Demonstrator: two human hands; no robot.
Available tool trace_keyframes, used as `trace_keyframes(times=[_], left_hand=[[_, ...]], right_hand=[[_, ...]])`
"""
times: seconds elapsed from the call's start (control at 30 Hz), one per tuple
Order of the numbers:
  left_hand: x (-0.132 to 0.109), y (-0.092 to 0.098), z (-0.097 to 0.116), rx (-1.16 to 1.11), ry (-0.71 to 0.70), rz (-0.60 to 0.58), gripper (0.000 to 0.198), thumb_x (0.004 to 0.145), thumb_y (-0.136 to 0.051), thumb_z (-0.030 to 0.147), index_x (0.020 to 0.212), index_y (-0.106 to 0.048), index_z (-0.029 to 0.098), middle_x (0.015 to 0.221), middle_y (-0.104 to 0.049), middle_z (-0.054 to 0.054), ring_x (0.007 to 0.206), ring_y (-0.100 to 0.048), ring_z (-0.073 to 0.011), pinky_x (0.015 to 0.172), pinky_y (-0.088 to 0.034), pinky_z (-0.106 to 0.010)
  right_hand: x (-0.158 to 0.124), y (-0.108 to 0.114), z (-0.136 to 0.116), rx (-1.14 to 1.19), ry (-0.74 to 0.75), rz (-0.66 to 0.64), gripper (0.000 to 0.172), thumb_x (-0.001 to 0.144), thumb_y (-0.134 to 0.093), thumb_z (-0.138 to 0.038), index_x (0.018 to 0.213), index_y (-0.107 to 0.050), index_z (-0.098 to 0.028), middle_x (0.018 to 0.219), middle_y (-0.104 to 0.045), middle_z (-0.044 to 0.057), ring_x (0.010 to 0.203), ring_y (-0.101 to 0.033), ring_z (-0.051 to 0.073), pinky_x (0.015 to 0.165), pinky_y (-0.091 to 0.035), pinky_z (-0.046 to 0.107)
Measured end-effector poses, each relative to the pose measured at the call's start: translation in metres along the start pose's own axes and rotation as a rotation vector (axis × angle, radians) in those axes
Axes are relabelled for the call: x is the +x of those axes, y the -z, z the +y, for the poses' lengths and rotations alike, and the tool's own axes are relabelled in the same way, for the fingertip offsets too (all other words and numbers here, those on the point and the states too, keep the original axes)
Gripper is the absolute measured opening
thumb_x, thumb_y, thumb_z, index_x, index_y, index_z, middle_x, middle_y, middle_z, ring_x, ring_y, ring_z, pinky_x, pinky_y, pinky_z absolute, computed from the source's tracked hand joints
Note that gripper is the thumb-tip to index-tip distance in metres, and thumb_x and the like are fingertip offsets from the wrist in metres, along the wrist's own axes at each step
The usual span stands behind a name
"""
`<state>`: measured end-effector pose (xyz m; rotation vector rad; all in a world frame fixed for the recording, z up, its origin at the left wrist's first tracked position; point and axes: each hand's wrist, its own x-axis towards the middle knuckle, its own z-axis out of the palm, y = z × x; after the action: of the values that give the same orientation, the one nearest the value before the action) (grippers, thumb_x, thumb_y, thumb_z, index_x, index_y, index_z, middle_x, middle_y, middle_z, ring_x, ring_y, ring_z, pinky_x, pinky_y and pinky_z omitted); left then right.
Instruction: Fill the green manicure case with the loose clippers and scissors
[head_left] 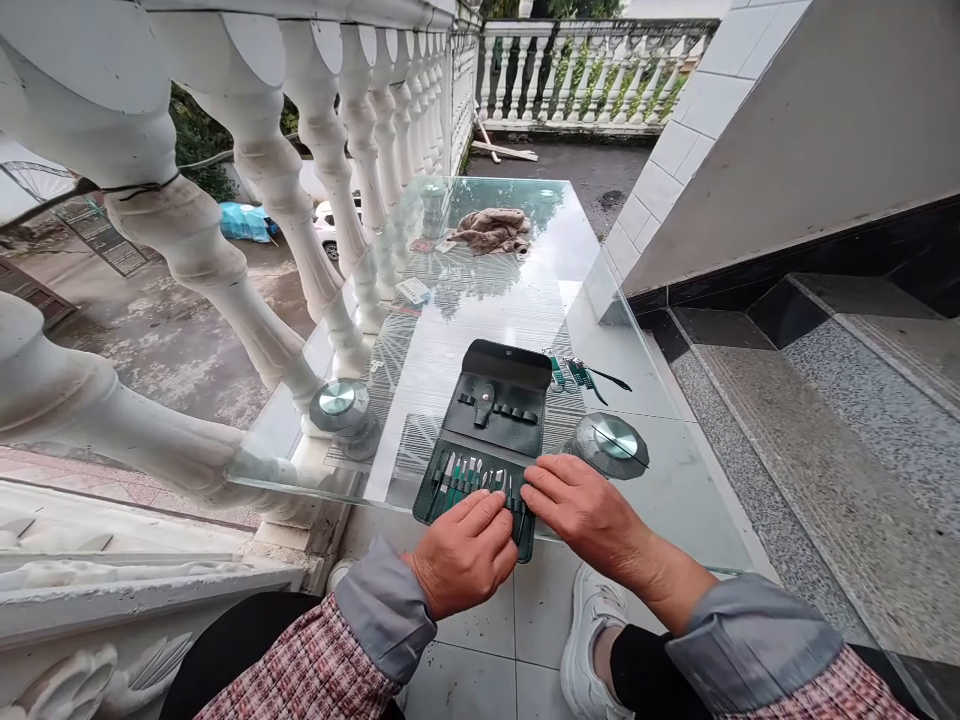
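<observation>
An open black manicure case (495, 395) lies on the glass table, its lower panel overhanging the near edge. Slim metal tools with green handles (459, 478) sit in loops along that lower panel, while the loops of the upper panel hold nothing. My left hand (469, 550) is over the lower panel, fingertips closed together among the tools; whatever they pinch is hidden. With its fingertips on the right edge of the case, my right hand (585, 505) grips it there. Beyond the case to the right lie nail clippers and other green-handled tools (574, 372).
The glass table (517, 300) has round metal leg caps near its front corners. A crumpled brown cloth (491, 232) and a small card (413, 290) lie farther back. A white balustrade (225, 230) runs along the left; stone steps (795, 400) rise on the right.
</observation>
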<state>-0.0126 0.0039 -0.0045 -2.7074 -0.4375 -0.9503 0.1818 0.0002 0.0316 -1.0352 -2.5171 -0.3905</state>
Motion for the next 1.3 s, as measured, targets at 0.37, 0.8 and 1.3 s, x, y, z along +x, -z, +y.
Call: trace_keyframes(times=[0.37,0.8,1.3], left_hand=[[0.005,0.004,-0.002,0.000,-0.020,-0.005,0.021,0.086,-0.042,0.009,0.071,-0.056,0.012,0.074,-0.061,-0.008,0.080,-0.061,-0.0195,0.073,-0.053,-0.034],[0.004,0.006,-0.001,0.049,-0.031,-0.049,0.015,0.089,-0.045,0.012,0.097,-0.057,0.008,0.081,-0.062,-0.008,0.081,-0.060,-0.0179,0.078,-0.051,-0.035],[0.006,0.005,-0.001,0.044,-0.032,-0.029,0.017,0.089,-0.042,0.009,0.090,-0.059,0.007,0.079,-0.062,-0.008,0.081,-0.061,-0.0175,0.080,-0.051,-0.034]], right_hand=[[0.007,0.000,0.009,0.015,0.080,-0.078,0.030,0.086,-0.040,-0.004,0.060,-0.051,-0.016,0.063,-0.049,0.002,0.067,-0.040,0.013,0.063,-0.034,0.028],[-0.013,-0.009,0.015,0.264,-0.504,0.025,0.018,0.089,-0.041,-0.014,0.082,-0.058,-0.017,0.078,-0.058,0.004,0.076,-0.047,0.016,0.070,-0.039,0.029],[-0.005,-0.011,0.009,0.457,-0.658,-0.208,0.016,0.086,-0.044,-0.014,0.078,-0.056,-0.020,0.080,-0.057,0.003,0.078,-0.048,0.016,0.071,-0.040,0.030]])
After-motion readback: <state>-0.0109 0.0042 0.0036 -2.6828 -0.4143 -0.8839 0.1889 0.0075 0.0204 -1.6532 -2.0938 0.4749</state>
